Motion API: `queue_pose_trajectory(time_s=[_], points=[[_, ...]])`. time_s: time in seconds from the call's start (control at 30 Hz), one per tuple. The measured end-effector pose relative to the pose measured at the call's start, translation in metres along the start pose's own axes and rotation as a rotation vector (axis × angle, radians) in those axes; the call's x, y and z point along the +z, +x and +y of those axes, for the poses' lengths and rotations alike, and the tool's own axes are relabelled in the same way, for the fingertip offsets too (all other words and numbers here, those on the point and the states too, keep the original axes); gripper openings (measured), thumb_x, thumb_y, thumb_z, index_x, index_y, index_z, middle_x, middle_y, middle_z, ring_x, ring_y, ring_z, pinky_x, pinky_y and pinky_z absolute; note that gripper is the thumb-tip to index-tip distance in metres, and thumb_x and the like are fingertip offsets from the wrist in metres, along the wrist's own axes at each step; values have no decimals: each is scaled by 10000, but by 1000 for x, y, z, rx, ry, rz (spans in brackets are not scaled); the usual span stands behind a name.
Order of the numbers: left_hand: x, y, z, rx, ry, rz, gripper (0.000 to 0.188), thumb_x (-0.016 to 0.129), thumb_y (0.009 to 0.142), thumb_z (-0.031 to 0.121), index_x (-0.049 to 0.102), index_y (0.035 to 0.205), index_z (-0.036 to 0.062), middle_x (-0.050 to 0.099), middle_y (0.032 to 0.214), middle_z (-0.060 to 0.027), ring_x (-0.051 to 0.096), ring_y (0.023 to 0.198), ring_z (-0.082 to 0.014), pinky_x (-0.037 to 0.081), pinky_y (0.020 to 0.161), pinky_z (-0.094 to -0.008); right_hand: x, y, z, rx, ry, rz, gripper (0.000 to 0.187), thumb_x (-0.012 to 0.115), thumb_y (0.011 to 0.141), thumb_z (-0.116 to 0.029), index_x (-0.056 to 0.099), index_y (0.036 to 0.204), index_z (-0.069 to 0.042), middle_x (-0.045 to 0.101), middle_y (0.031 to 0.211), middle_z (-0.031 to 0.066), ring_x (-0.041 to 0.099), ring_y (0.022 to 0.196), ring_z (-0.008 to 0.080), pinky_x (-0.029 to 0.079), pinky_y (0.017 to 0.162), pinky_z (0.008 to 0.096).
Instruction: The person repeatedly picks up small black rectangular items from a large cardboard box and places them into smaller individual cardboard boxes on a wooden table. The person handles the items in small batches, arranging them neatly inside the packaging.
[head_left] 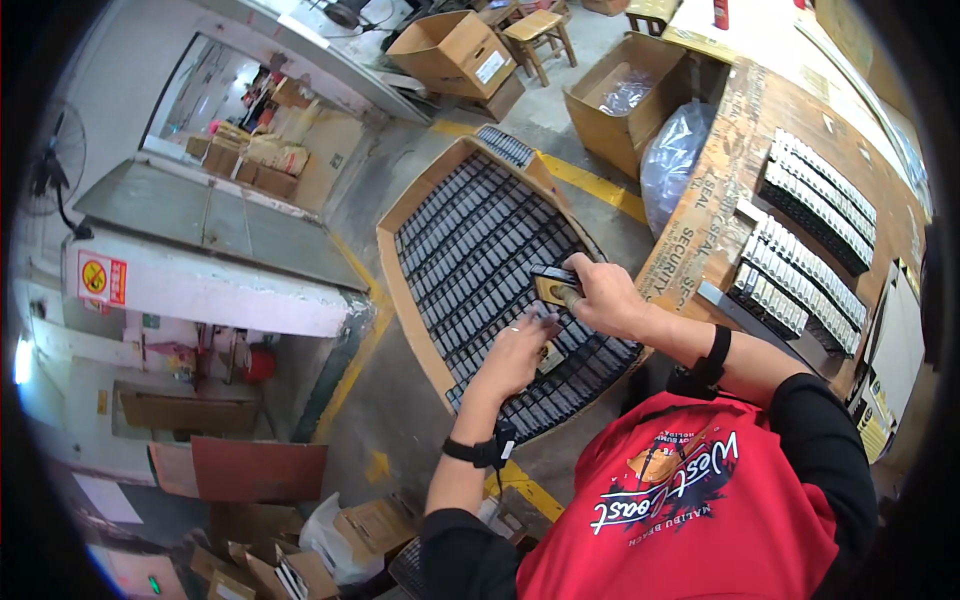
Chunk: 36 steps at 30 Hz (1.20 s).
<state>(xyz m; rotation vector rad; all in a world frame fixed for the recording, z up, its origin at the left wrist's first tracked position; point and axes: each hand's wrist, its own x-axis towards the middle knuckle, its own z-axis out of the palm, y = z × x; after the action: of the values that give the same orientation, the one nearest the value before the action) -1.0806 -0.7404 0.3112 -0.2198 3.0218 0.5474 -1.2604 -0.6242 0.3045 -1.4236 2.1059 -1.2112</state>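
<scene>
- While the person leans over the big cardboard box (400, 250) on the floor, the left hand (515, 355) reaches down into it, fingers curled together on a small dark case (549, 355) among the packed rows; whether they grip it I cannot tell.
- Just above that box's near half, the right hand (605, 295) is clamped on another dark case with a tan face (553, 284).
- Judging by this, the picking step is in hand; the next move calls for a clean lift without disturbing neighbouring rows.
- Beyond the box's right side, a table (720, 170) carries more rows of cases (800, 270).
</scene>
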Motion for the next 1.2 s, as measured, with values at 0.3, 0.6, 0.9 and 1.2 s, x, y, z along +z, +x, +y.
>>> queue_pose_trajectory(time_s=[0.3,0.6,0.9,1.2], points=[[-16,-34,-21,29,-223,39,295,476,646,-28,608,908,2,559,980,-160,523,985,-337,423,866,-408,75,-16,-13,11,-233,-502,262,591,733,-198,570,877,20,645,742,205,654,684,346,519,575,436],[-60,-67,74,-257,-725,405,233,475,766,-55,598,964,-75,627,936,-140,583,892,-222,437,846,-309,-91,-62,52,169,-173,147,239,601,769,-117,596,1004,-77,607,952,149,593,902,347,487,782,418],[2,8,130,-58,-930,-225,274,523,875,60,550,1130,-37,611,1024,-104,580,944,-168,441,832,-263,-121,-161,189,477,-619,78,459,688,628,-82,458,1011,23,502,952,197,593,812,359,512,675,411],[158,148,158,-149,-966,-143,334,557,881,150,543,1141,-59,614,966,-75,558,855,-126,457,753,-257,-123,-150,193,561,-536,97,483,688,616,-97,450,1022,12,497,972,202,605,800,359,513,664,421]])
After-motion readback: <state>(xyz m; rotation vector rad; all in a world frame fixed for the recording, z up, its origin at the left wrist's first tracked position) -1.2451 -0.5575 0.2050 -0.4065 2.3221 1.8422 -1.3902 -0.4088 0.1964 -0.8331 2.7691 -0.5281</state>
